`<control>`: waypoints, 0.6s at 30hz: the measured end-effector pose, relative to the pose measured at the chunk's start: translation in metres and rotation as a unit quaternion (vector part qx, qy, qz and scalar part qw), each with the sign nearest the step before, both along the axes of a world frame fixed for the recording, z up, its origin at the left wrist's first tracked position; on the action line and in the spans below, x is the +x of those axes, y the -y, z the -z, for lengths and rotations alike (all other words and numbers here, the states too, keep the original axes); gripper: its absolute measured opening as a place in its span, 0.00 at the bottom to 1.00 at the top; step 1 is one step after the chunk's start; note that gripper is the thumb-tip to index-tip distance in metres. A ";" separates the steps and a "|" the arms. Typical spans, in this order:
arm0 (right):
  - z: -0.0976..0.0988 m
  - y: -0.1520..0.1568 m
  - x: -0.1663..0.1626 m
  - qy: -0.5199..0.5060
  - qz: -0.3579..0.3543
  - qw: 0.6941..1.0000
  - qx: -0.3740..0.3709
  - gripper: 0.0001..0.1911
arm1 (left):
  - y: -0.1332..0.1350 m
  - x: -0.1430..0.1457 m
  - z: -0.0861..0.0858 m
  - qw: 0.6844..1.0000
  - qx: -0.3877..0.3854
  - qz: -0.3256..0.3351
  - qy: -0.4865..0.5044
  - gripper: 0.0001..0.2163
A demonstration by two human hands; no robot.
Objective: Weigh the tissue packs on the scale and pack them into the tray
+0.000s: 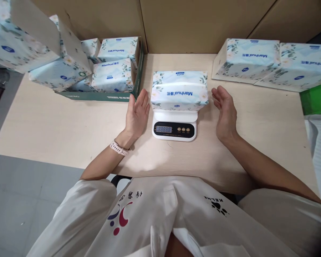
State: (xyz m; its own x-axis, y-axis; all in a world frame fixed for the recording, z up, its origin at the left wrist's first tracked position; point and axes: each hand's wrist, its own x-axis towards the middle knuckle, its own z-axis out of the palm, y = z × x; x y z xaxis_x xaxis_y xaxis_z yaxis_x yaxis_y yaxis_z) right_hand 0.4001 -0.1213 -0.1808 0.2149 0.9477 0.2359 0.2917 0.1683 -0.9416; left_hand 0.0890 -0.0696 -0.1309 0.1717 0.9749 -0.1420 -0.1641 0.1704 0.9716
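A tissue pack (179, 93) with a pale blue floral print lies on a white digital scale (174, 137). The scale's lit display faces me and shows a row of digits. My left hand (138, 116) rests edge-down on the table just left of the pack, fingers stretched out and apart from it. On the other side, my right hand (226, 113) stands a little away from the pack, its fingers extended and slightly curved. Neither hand holds anything.
At the left, a green tray (101, 95) holds several tissue packs. More packs (61, 71) are stacked at its left side. Two packs (253, 60) stand at the back right, near a green object (317, 98). Cardboard (189, 25) walls off the table's (59, 128) back edge.
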 end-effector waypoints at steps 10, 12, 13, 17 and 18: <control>0.003 -0.001 0.000 0.005 0.005 1.000 0.006 0.34 | -0.004 -0.012 0.020 0.986 0.112 0.052 -0.109 0.44; 0.003 -0.001 0.000 0.005 0.006 1.000 0.002 0.34 | -0.004 -0.012 0.018 0.986 0.110 0.046 -0.118 0.43; 0.002 -0.001 0.000 0.005 0.006 1.000 0.000 0.34 | -0.004 -0.012 0.017 0.986 0.108 0.040 -0.121 0.42; 0.001 -0.001 -0.001 -0.004 0.007 1.000 -0.005 0.33 | -0.005 -0.012 0.017 0.988 0.099 0.001 -0.115 0.38; 0.001 -0.001 -0.001 -0.007 0.007 1.000 -0.006 0.33 | -0.005 -0.012 0.017 0.989 0.100 -0.003 -0.111 0.37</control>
State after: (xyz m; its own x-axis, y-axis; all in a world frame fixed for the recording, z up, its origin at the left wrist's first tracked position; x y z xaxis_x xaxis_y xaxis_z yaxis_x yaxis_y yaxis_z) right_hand 0.3995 -0.1208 -0.1815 0.2320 0.9470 0.2221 0.2804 0.1535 -0.9475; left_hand 0.0767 -0.0645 -0.1480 0.1515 0.9883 0.0199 0.0574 -0.0289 0.9979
